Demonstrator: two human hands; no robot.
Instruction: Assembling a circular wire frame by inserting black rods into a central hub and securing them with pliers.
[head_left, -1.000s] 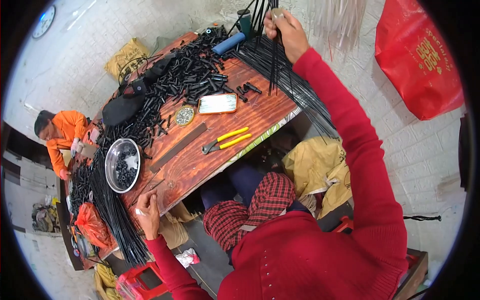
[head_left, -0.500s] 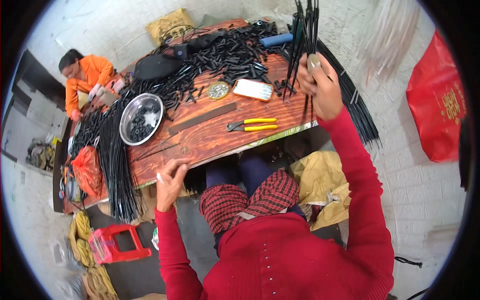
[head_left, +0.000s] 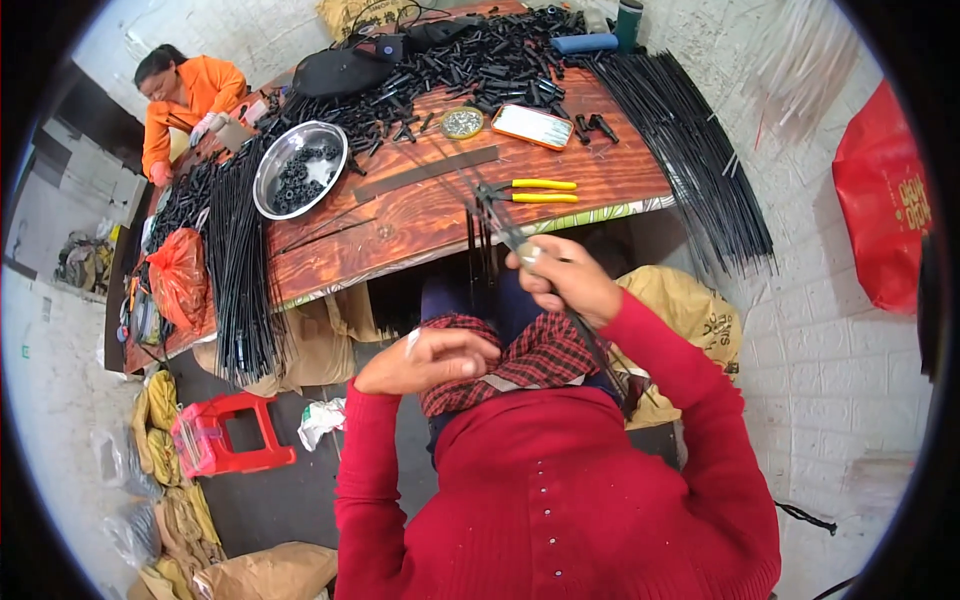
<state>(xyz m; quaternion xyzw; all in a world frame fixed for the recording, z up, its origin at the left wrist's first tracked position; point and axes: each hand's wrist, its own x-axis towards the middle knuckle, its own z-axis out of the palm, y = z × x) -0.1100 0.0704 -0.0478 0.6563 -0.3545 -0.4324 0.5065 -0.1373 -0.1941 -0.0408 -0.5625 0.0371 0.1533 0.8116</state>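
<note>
My right hand (head_left: pixel 565 280) is closed round several thin black rods (head_left: pixel 482 240) in front of the table edge. Part of the bundle hangs down over my lap; other ends, blurred, point up toward the table. Lower and to the left, my left hand (head_left: pixel 430 360) is held out above the checked cloth on my lap, fingers apart and nothing in them. Closest to the rods on the table are cutting pliers with yellow handles (head_left: pixel 543 197). A flat dark metal strip (head_left: pixel 425 175) lies left of the pliers.
A steel bowl (head_left: pixel 262 185) holds black rings. Black tubular parts (head_left: pixel 470 65) are heaped behind it. A small round tin (head_left: pixel 462 123) and a tray of pins (head_left: pixel 533 127) sit mid-table. Long black rods (head_left: pixel 690 150) hang off the right end. A co-worker (head_left: pixel 190 100) sits far left.
My right hand has come down and left from above the table's right end, bringing the black rods along. My left hand has moved right, over my lap. The view has shifted slightly.
</note>
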